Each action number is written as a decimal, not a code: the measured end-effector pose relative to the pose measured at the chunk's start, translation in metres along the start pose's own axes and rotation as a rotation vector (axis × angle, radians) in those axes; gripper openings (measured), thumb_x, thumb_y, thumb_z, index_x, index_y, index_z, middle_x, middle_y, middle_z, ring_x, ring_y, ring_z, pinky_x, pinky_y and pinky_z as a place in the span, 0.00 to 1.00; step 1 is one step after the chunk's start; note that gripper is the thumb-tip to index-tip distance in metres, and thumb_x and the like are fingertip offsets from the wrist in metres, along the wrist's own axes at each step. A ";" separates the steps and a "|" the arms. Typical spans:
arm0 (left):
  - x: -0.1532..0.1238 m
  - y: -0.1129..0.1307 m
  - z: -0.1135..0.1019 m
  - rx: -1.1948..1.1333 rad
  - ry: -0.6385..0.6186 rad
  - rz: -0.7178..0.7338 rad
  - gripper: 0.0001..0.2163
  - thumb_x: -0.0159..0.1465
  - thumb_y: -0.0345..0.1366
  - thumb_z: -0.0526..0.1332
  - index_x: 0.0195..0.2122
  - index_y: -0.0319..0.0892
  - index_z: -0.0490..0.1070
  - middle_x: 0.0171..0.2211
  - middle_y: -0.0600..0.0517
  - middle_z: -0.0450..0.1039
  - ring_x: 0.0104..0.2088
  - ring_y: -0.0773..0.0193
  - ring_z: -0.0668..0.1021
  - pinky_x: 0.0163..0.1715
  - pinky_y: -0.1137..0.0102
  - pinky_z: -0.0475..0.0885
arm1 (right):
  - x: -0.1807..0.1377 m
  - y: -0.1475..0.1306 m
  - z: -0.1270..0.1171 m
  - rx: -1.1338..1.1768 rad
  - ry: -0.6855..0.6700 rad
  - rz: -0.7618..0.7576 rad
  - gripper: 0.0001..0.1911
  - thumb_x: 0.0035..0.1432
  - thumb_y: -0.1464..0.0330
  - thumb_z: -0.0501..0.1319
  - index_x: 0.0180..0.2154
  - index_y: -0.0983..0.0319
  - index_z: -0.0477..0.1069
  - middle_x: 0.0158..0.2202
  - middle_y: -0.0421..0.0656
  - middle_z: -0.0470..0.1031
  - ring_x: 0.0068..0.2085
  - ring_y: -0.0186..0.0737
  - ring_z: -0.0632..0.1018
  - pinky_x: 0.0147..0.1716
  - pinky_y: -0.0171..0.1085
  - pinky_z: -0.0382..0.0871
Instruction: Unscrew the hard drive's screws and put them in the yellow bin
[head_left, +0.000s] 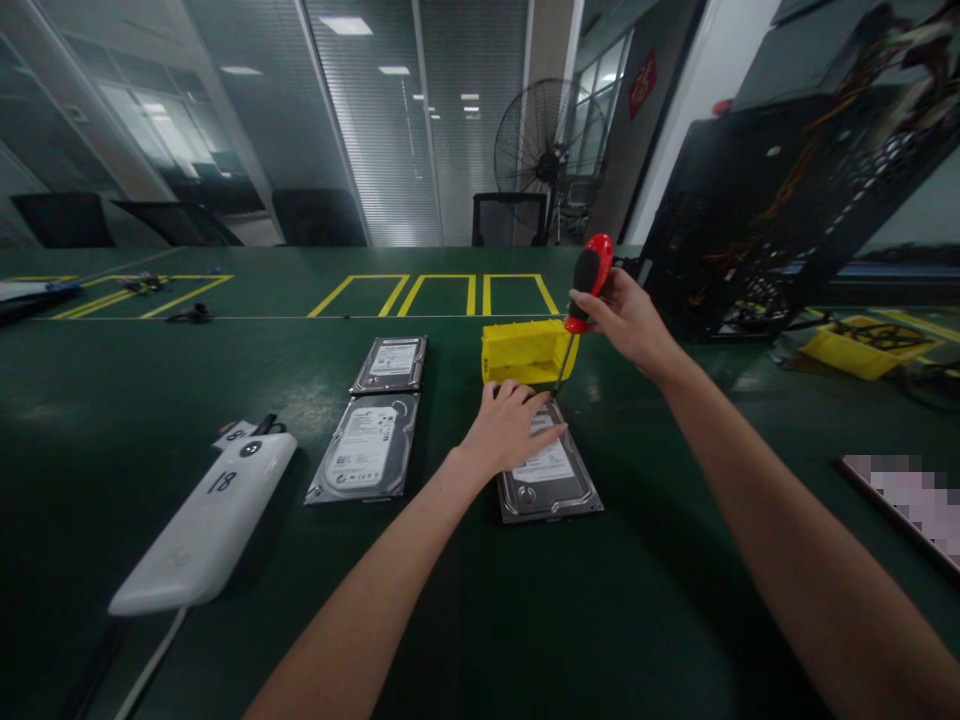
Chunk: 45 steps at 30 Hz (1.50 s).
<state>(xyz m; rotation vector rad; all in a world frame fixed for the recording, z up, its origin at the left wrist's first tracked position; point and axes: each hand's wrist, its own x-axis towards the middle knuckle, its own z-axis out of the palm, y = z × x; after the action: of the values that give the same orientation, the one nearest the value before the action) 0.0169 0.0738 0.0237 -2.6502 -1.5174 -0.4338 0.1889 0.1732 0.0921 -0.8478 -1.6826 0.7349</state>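
Observation:
My right hand (pixel 630 320) is closed around the red and black handle of a screwdriver (pixel 592 270). Its metal shaft slants down to the far right corner of a hard drive (pixel 559 490) lying flat on the green table. My left hand (pixel 506 425) rests on that drive's far left part, fingers stretched out and spread, with the index fingertip close to the screwdriver tip. The exact contact of the tip is hidden by the fingers. Just behind the drive, a yellow plastic bin (pixel 525 350) lies with its opening facing me.
Two more hard drives lie to the left, a nearer one (pixel 364 445) and a farther one (pixel 390 362). A white power bank (pixel 214 525) with cables is at the far left. On the right stand an open computer case (pixel 720 220) and another yellow bin (pixel 859 350).

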 end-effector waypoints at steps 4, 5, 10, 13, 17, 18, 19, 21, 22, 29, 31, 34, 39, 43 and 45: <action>-0.001 -0.001 -0.001 -0.009 -0.011 -0.002 0.28 0.68 0.53 0.39 0.58 0.40 0.62 0.51 0.45 0.68 0.51 0.53 0.66 0.52 0.57 0.58 | 0.000 -0.002 0.000 0.024 0.027 0.024 0.20 0.49 0.57 0.65 0.41 0.59 0.65 0.38 0.45 0.73 0.36 0.42 0.78 0.33 0.43 0.79; -0.001 -0.001 -0.001 -0.009 -0.010 -0.003 0.29 0.68 0.54 0.39 0.58 0.40 0.62 0.51 0.45 0.68 0.51 0.53 0.66 0.52 0.57 0.58 | 0.000 -0.002 0.000 0.027 0.030 0.025 0.20 0.49 0.57 0.66 0.41 0.59 0.65 0.38 0.45 0.73 0.36 0.42 0.78 0.33 0.43 0.79; 0.000 -0.002 0.002 -0.003 0.013 0.004 0.28 0.68 0.54 0.40 0.58 0.40 0.62 0.50 0.45 0.68 0.50 0.53 0.66 0.51 0.57 0.58 | 0.000 -0.001 0.002 0.034 0.010 0.015 0.21 0.49 0.57 0.65 0.40 0.60 0.65 0.38 0.45 0.73 0.36 0.41 0.77 0.33 0.43 0.79; 0.001 -0.002 0.005 0.015 0.034 0.004 0.28 0.68 0.54 0.42 0.57 0.39 0.64 0.49 0.45 0.69 0.49 0.52 0.66 0.50 0.57 0.58 | 0.000 0.002 0.003 0.035 -0.004 0.012 0.21 0.49 0.56 0.65 0.40 0.60 0.64 0.37 0.43 0.73 0.35 0.40 0.77 0.33 0.43 0.79; 0.001 -0.001 0.004 0.017 0.041 0.011 0.27 0.68 0.53 0.42 0.57 0.39 0.64 0.49 0.44 0.69 0.49 0.52 0.67 0.50 0.56 0.59 | 0.000 0.002 0.003 0.033 -0.012 0.003 0.21 0.50 0.56 0.65 0.41 0.60 0.64 0.38 0.43 0.73 0.36 0.40 0.77 0.34 0.43 0.79; 0.001 -0.001 0.004 0.018 0.040 0.011 0.27 0.68 0.53 0.42 0.57 0.40 0.64 0.49 0.45 0.69 0.49 0.52 0.67 0.50 0.56 0.59 | 0.000 0.002 0.003 0.031 -0.018 0.000 0.21 0.50 0.56 0.64 0.41 0.60 0.64 0.39 0.43 0.73 0.37 0.40 0.77 0.34 0.43 0.79; 0.001 -0.001 0.003 0.019 0.040 0.011 0.27 0.68 0.53 0.42 0.57 0.40 0.64 0.49 0.45 0.69 0.49 0.52 0.67 0.50 0.56 0.59 | 0.000 0.002 0.003 0.029 -0.021 -0.002 0.21 0.50 0.56 0.64 0.42 0.60 0.64 0.39 0.44 0.73 0.37 0.41 0.77 0.34 0.44 0.79; 0.001 -0.001 0.003 0.020 0.039 0.011 0.27 0.68 0.54 0.41 0.57 0.40 0.64 0.49 0.45 0.69 0.48 0.52 0.67 0.49 0.56 0.59 | 0.000 0.002 0.003 0.026 -0.020 -0.005 0.21 0.50 0.56 0.64 0.42 0.60 0.64 0.39 0.44 0.73 0.37 0.41 0.77 0.35 0.43 0.79; 0.000 -0.002 0.003 0.020 0.038 0.011 0.28 0.68 0.54 0.41 0.57 0.40 0.63 0.49 0.45 0.69 0.48 0.52 0.67 0.49 0.57 0.59 | 0.000 0.002 0.003 0.028 -0.020 -0.005 0.21 0.50 0.56 0.64 0.42 0.60 0.64 0.38 0.44 0.72 0.37 0.40 0.77 0.35 0.43 0.79; 0.001 -0.002 0.004 0.012 0.025 0.011 0.28 0.68 0.54 0.40 0.57 0.41 0.63 0.50 0.45 0.69 0.48 0.52 0.66 0.50 0.56 0.58 | -0.001 0.001 0.002 0.048 -0.016 0.010 0.21 0.50 0.57 0.65 0.41 0.60 0.64 0.38 0.44 0.72 0.36 0.40 0.77 0.33 0.42 0.79; 0.001 -0.003 0.004 0.009 0.023 0.012 0.28 0.68 0.54 0.40 0.58 0.41 0.63 0.50 0.45 0.68 0.49 0.52 0.66 0.50 0.56 0.58 | -0.001 0.001 0.002 0.040 -0.019 0.005 0.21 0.50 0.57 0.65 0.41 0.61 0.64 0.38 0.44 0.72 0.36 0.40 0.77 0.33 0.42 0.78; 0.001 -0.003 0.003 0.006 0.017 0.015 0.28 0.68 0.54 0.40 0.58 0.41 0.63 0.50 0.45 0.68 0.49 0.52 0.66 0.50 0.56 0.59 | 0.000 0.002 0.001 0.038 -0.024 -0.013 0.20 0.50 0.56 0.64 0.41 0.60 0.64 0.38 0.44 0.72 0.36 0.39 0.77 0.34 0.41 0.78; 0.001 -0.002 0.003 0.023 0.023 0.011 0.28 0.68 0.55 0.41 0.57 0.41 0.63 0.49 0.45 0.69 0.49 0.52 0.66 0.50 0.56 0.58 | 0.000 0.004 0.002 0.031 -0.024 -0.023 0.21 0.51 0.56 0.64 0.42 0.60 0.64 0.39 0.44 0.72 0.36 0.39 0.77 0.35 0.41 0.78; 0.001 -0.001 0.002 0.033 0.010 0.014 0.28 0.68 0.54 0.41 0.57 0.41 0.63 0.50 0.45 0.69 0.49 0.52 0.66 0.50 0.56 0.59 | 0.001 0.004 0.002 0.034 -0.027 -0.031 0.21 0.51 0.56 0.64 0.42 0.60 0.64 0.39 0.44 0.72 0.37 0.39 0.77 0.35 0.41 0.78; 0.001 -0.002 0.001 0.034 0.004 0.014 0.28 0.68 0.54 0.40 0.58 0.40 0.63 0.50 0.44 0.68 0.49 0.52 0.66 0.50 0.56 0.58 | 0.001 0.003 0.002 0.027 -0.036 -0.036 0.21 0.51 0.56 0.64 0.42 0.60 0.64 0.39 0.45 0.72 0.37 0.39 0.77 0.36 0.42 0.78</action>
<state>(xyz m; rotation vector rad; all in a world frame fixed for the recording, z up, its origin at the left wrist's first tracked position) 0.0162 0.0754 0.0224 -2.6312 -1.4910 -0.4084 0.1878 0.1755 0.0893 -0.7882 -1.7124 0.7507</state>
